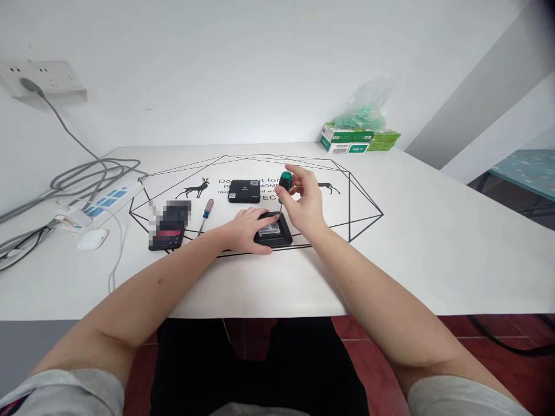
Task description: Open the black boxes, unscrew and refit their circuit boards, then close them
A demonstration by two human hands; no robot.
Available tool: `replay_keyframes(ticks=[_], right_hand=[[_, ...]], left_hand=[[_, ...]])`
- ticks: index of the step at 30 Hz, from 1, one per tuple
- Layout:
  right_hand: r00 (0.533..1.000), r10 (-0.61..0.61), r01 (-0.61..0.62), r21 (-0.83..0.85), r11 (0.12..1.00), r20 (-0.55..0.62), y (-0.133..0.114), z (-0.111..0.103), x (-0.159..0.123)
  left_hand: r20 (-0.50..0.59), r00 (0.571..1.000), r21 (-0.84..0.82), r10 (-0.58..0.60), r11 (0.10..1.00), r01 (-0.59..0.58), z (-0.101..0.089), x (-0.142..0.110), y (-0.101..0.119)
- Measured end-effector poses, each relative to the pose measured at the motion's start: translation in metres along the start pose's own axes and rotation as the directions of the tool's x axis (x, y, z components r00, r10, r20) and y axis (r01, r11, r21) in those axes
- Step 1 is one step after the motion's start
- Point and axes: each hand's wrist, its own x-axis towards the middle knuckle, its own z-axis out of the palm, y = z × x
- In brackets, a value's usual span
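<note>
A black set-top box [284, 234] lies on the table mat with a white label on its upper face, so it seems to be bottom up. My left hand [247, 231] holds it from the left, the thumb along the near edge and the index finger reaching across the top. In my right hand [306, 199] is a screwdriver [285, 180] with a green and black handle, gripped between thumb and fingers. It stands nearly upright, its shaft pointing down at the box's far edge by my left fingertip. Whether the tip sits in a screw cannot be seen.
Behind lies another black box [244, 192]. Left of my hand are a second screwdriver [206, 214], a partly blurred phone [167, 231], a white earphone case [93, 239] and a power strip [110, 202] with coiled cables. Green-and-white cartons [347, 138] stand at the back right.
</note>
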Motion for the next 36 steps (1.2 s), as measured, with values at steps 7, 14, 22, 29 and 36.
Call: replay_keyframes(ticks=[7,14,22,29,36], right_hand=[[0.999,-0.015,0.014,0.029,0.999,0.031,0.0006,-0.0011,0.0],[0.999,-0.008,0.008,-0.003,1.0,0.031,0.0025,-0.0003,0.0],[0.999,-0.028,0.028,-0.018,0.999,0.018,0.0014,-0.001,0.0009],[0.999,-0.041,0.042,-0.07,0.997,0.008,0.001,0.0004,0.0001],[1.0,-0.008,0.008,-0.018,1.0,-0.003,0.003,0.001,-0.0006]], left_hand=[[0.016,1.0,0.005,-0.021,1.0,0.021,0.0001,-0.0004,0.0013],[0.003,1.0,0.01,-0.005,1.0,0.005,0.0008,-0.0002,-0.0004],[-0.023,1.0,-0.008,0.013,1.0,-0.014,0.0017,-0.001,-0.0025],[-0.014,1.0,0.01,0.017,1.0,-0.017,0.0016,-0.0002,-0.0016],[-0.017,1.0,0.004,0.012,1.0,-0.012,0.0027,-0.0001,-0.0027]])
